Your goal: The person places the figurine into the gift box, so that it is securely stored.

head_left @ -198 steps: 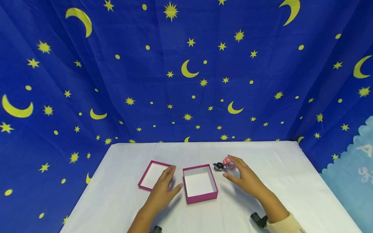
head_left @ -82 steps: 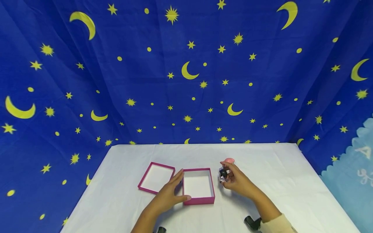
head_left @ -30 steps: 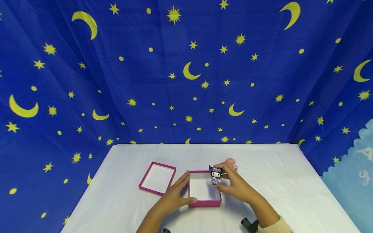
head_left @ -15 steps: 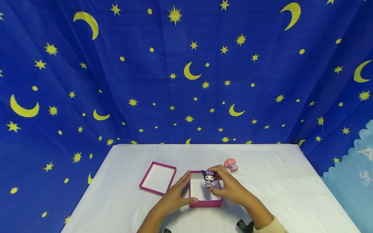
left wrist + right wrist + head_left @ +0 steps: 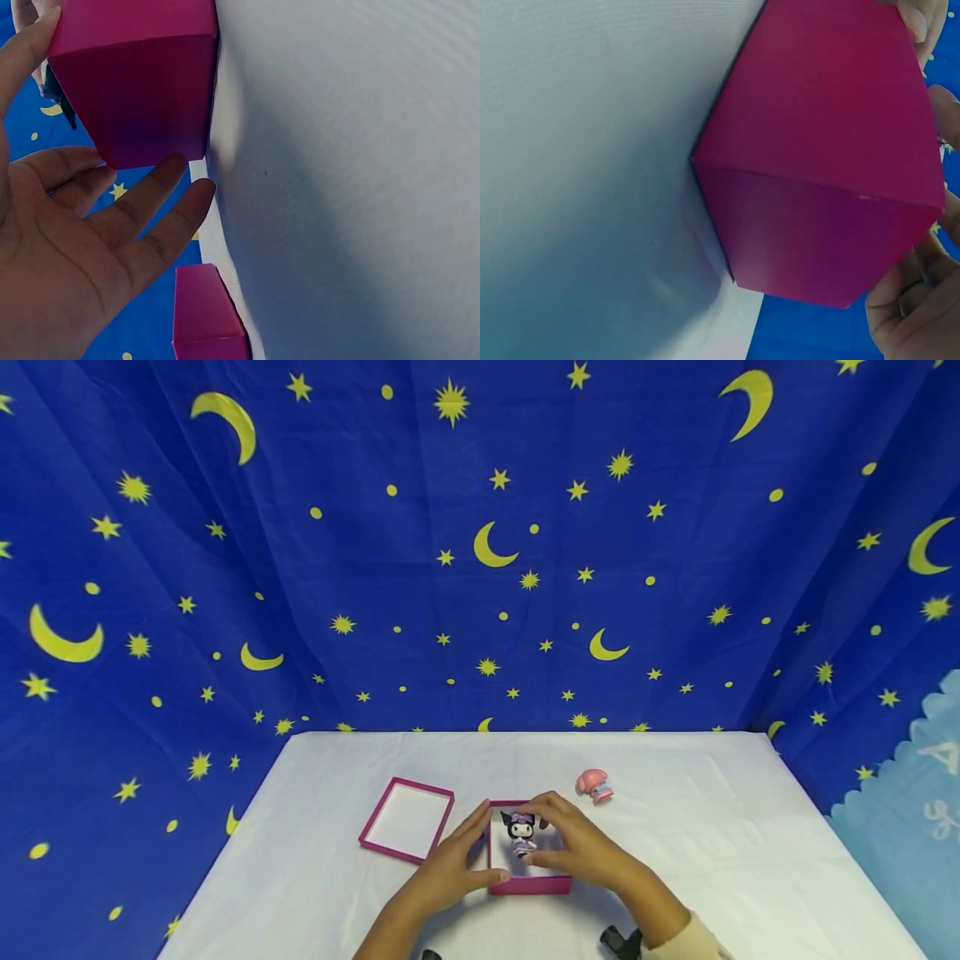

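Note:
My right hand grips a small figurine with a black pointed-eared hood, white face and lilac dress, upright inside the walls of an open square magenta box with a white inside. At the box's left side, my left hand spreads its fingers along the wall, with the thumb at the near left corner. The left wrist view shows those fingers loosely extended beside the magenta wall. In the right wrist view, the box wall hides most of the right hand and the figurine.
The shallow magenta lid lies inside up, left of the box. Behind and right of the box a pink figurine lies on the white tablecloth. A blue curtain with moons and stars closes off the back and sides.
The right hand has picked up the black-hooded figurine from beside the pink one and carried it left, over and down into the box. The left hand has come against the box, which shifted slightly right.

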Tool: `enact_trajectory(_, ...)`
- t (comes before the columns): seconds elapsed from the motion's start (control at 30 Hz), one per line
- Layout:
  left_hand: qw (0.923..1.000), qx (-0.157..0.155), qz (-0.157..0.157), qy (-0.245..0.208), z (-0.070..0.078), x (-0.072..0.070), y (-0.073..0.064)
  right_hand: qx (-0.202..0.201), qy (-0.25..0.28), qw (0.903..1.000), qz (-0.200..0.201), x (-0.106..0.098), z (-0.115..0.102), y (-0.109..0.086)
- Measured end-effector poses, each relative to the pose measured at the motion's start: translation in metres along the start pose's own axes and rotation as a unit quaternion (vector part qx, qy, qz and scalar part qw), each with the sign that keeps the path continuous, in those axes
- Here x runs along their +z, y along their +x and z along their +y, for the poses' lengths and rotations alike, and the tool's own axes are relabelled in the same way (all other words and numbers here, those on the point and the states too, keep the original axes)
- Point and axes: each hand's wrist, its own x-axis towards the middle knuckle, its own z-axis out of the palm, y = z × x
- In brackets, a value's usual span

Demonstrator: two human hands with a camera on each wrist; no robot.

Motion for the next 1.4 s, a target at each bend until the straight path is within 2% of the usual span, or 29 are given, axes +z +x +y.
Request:
enact_trajectory(0.3, 1.0, 0.005, 0.001, 0.002, -0.001, 0.001, 0.001, 0.025, -0.064, 0.9976, 0.01, 0.009, -0.004, 0.007)
enact_trajectory(0.57, 0.9999, -0.007, 0.0, -0.007, -0.001, 0.0, 0.0, 0.043, -0.125, 0.9913, -0.004, 0.016, -0.006, 0.011)
enact_trajectory(0.83, 0.9999, -0.009, -0.001, -0.008, -0.001, 0.0, 0.0, 0.027, -0.178, 0.9836, 0.001, 0.024, -0.007, 0.017)
enact_trajectory(1.13, 0.9999, -0.01, 0.002, 0.0, -0.001, 0.002, 0.001, 0.021, -0.207, 0.9782, -0.005, 0.03, -0.006, 0.02)
enact_trajectory(1.4, 0.9999, -0.015, 0.002, -0.002, -0.001, 0.002, 0.001, 0.018, -0.222, 0.974, -0.042, 0.028, -0.006, 0.024)
